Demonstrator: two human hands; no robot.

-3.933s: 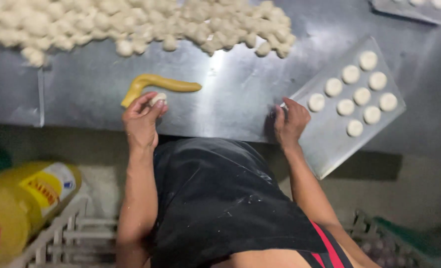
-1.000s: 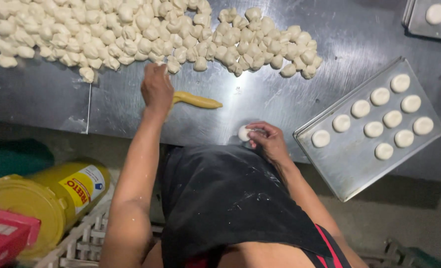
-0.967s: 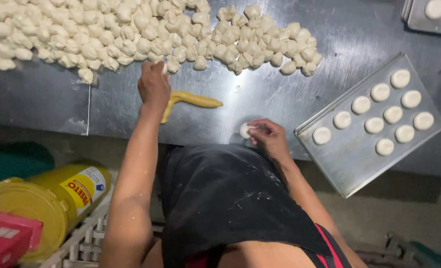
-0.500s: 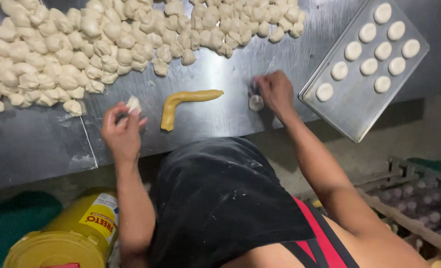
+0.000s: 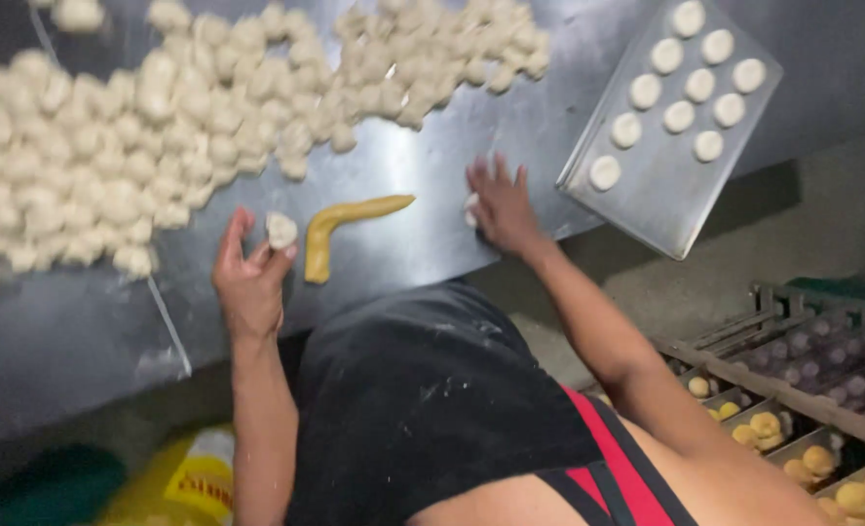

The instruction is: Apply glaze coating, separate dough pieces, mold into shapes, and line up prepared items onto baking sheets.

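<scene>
A small, pale dough piece (image 5: pixel 282 230) is pinched at the fingertips of the left hand (image 5: pixel 249 282), raised just above the steel table (image 5: pixel 82 331), beside one end of a bent yellow roll of filling (image 5: pixel 340 226) that lies flat on the steel. The piece looks soft, light and easily dented; by its rough surface it may be slightly tacky, so a loose fingertip grip around its sides, as now applied, seems suitable, and any squeeze would likely deform it. The right hand (image 5: pixel 501 205) lies palm-down with fingers spread over a second dough piece (image 5: pixel 470 208), only an edge of which shows at the thumb side; it presses rather than closes, and whether it grips the piece cannot be told. Beyond both hands, a large heap of cut dough pieces (image 5: pixel 160 136) covers the far part of the table. To the right, a metal tray (image 5: pixel 666 185) overhanging the table edge carries eight smooth, rounded dough balls (image 5: pixel 679 116) set apart in rows.
</scene>
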